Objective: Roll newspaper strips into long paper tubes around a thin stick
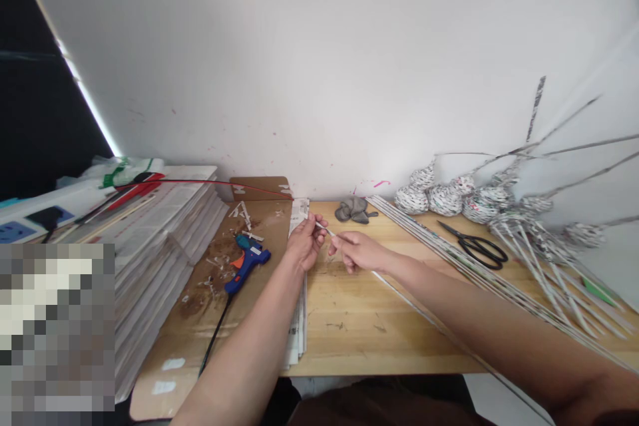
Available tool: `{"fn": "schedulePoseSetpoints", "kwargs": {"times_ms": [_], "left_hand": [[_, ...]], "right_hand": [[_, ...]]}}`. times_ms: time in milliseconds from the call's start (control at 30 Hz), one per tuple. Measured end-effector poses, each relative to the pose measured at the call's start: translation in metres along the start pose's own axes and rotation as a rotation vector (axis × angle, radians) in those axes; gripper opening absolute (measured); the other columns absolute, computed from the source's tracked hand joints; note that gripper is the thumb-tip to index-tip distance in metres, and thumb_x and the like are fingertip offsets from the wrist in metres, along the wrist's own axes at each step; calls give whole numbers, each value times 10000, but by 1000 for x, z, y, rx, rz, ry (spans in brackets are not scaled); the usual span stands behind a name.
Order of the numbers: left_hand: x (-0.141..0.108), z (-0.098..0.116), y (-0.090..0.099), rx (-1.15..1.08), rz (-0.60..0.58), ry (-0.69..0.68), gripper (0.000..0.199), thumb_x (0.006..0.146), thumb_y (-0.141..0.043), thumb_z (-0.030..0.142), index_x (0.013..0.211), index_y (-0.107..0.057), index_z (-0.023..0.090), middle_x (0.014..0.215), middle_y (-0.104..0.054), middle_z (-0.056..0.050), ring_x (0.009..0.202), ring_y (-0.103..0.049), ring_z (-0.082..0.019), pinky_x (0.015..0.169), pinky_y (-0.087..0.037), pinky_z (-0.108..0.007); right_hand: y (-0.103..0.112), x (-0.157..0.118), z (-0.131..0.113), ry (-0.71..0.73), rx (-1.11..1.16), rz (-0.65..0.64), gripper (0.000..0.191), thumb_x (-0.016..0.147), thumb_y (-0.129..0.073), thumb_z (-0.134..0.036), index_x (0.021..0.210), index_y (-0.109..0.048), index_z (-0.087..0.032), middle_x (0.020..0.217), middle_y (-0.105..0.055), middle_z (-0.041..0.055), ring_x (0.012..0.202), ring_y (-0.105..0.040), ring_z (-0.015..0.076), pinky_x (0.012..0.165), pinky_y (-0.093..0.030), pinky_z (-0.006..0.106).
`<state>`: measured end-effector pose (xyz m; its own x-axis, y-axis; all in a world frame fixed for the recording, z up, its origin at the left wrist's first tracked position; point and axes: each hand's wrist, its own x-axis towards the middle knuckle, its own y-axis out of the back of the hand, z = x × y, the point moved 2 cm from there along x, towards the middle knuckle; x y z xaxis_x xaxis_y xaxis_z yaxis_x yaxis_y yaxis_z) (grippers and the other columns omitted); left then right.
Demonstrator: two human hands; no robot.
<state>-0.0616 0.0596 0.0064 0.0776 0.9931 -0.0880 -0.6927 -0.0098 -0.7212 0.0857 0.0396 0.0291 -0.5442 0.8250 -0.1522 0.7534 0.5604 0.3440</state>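
Both hands meet over the middle of the table on one long, thin rolled paper stick [407, 300]. Its tip is pinched between thumb and fingers of my left hand [306, 243]. My right hand [355, 251] grips it a short way along, and the rest runs under my right forearm, down past the table's front edge. Beneath my left hand lies a narrow stack of newspaper strips [298, 326], partly covered by my forearm. Just behind the hands sits a crumpled grey cloth-like bundle [353, 209].
Left, a blue glue gun [244, 268] lies on stained cardboard [200, 339] beside tall newspaper stacks [164, 266] and a power strip [30, 223]. Right are long paper sticks [439, 239], black scissors [474, 247] and several woven newspaper gourds [444, 200]. A white wall [349, 66] stands behind.
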Motion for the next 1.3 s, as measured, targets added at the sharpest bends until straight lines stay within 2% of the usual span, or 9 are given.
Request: {"fn": "schedulePoseSetpoints", "kwargs": {"times_ms": [67,133,333,533,667,767,933,1133,1300], "left_hand": [[0,0,0,17,0,5,214,799,-609,323,819,-586,111,692,-597,-20,494,-536,-35,416,-437,-95],[0,-1,-1,29,-13,16,219,789,-621,325,832,-590,113,704,-599,-22,498,-537,-35,417,-437,-95],[-1,-1,0,1,-70,56,229,766,-648,321,854,-603,114,734,-598,-20,492,-523,-27,397,-426,-88],[0,-1,-1,14,-38,36,198,800,-612,303,823,-597,106,695,-593,-18,486,-543,-33,425,-451,-94],[-1,-2,-1,35,-21,35,207,795,-616,311,812,-595,106,673,-585,-14,481,-539,-33,427,-444,-93],[-1,-2,-1,45,-18,42,221,783,-628,322,823,-599,106,675,-587,-14,481,-538,-33,425,-442,-94],[-1,-1,-1,18,-59,41,214,783,-631,304,845,-614,100,722,-612,-25,488,-534,-26,439,-456,-94],[0,-1,-1,22,-35,28,185,801,-614,273,852,-620,95,718,-615,-32,498,-545,-30,435,-461,-91],[-3,-1,-3,12,-78,61,148,797,-621,216,884,-633,96,762,-627,-36,519,-561,-29,456,-480,-91]], "right_hand": [[1,-1,-1,112,-194,160,375,831,-471,-550,803,-543,-183,588,-498,-11,551,-493,130,546,-376,247],[0,-1,1,112,-170,171,365,851,-446,-533,778,-533,-186,572,-488,-16,549,-490,126,548,-372,243],[-5,1,3,-109,438,-216,394,855,-383,-583,819,-466,-199,457,-288,-93,411,-411,116,457,-359,244],[-2,0,-6,202,-370,252,337,877,-426,-493,738,-468,-189,589,-476,-18,549,-458,122,538,-314,242],[-5,-3,-8,285,-563,272,295,918,-369,-412,783,-502,-186,672,-551,18,637,-506,143,600,-326,255],[-4,-1,-5,184,-358,179,332,915,-357,-450,788,-513,-186,603,-523,-1,569,-502,134,577,-357,255],[-5,2,1,-77,344,-117,401,876,-365,-561,877,-505,-184,466,-339,-84,404,-429,102,448,-381,235],[-2,0,4,-21,128,87,361,821,-515,-521,824,-560,-163,462,-427,-64,384,-427,81,390,-319,197],[-3,-7,5,-103,397,-127,374,859,-443,-517,883,-559,-163,464,-349,-81,407,-430,94,445,-381,230]]}}
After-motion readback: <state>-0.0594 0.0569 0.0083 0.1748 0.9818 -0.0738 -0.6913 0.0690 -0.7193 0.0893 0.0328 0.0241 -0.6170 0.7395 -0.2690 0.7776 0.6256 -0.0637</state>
